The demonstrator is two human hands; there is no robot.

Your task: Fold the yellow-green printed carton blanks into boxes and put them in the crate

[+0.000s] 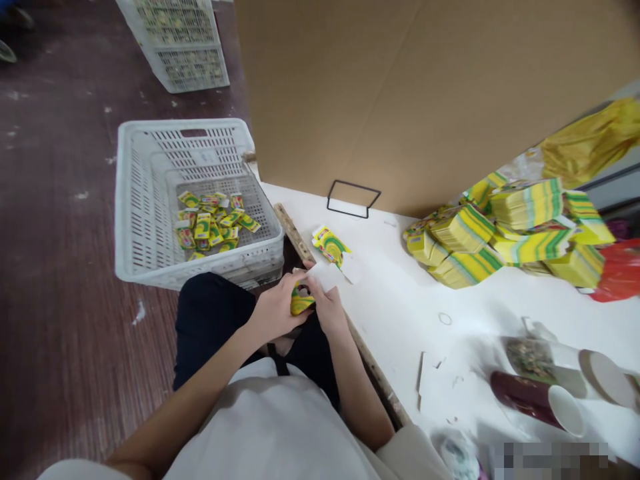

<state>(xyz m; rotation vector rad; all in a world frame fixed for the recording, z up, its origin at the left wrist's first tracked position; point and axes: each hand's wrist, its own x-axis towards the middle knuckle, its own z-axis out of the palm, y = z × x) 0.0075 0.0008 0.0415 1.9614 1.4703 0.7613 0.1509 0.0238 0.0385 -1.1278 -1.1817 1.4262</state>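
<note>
A small yellow-and-green carton with a white flap is held between my hands at the table edge, above my lap. My left hand wraps round its left side. From the right, my right hand grips it, with the thumb by the white flap. The fingertips partly cover the carton. Just beyond my hands, a flattened yellow carton lies on the white table. To my left, a white plastic crate holds several closed yellow cartons.
Bundles of flat yellow cartons pile up at the right, near a red bag. A cardboard sheet stands behind a black wire frame. A maroon cup and a jar lie at lower right. More crates stand behind.
</note>
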